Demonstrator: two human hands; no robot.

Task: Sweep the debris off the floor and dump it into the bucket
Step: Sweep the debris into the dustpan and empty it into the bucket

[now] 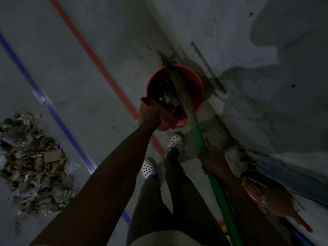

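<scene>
A red bucket [193, 75] stands on the grey floor against the wall, with scraps of debris inside. My left hand [148, 115] grips a red dustpan [166, 118] tilted over the bucket's near rim. My right hand [212, 154] holds the green handle of a broom [198, 137], whose straw bristles lie across the bucket's opening. A large pile of debris [33, 162], made of dry leaves, paper and plastic bits, lies on the floor at the left.
A red tape line [92, 52] and a blue tape line [35, 86] run diagonally across the floor. My feet in white perforated shoes [175, 141] stand just before the bucket. The concrete wall rises on the right; an orange-red object [269, 197] lies at its base.
</scene>
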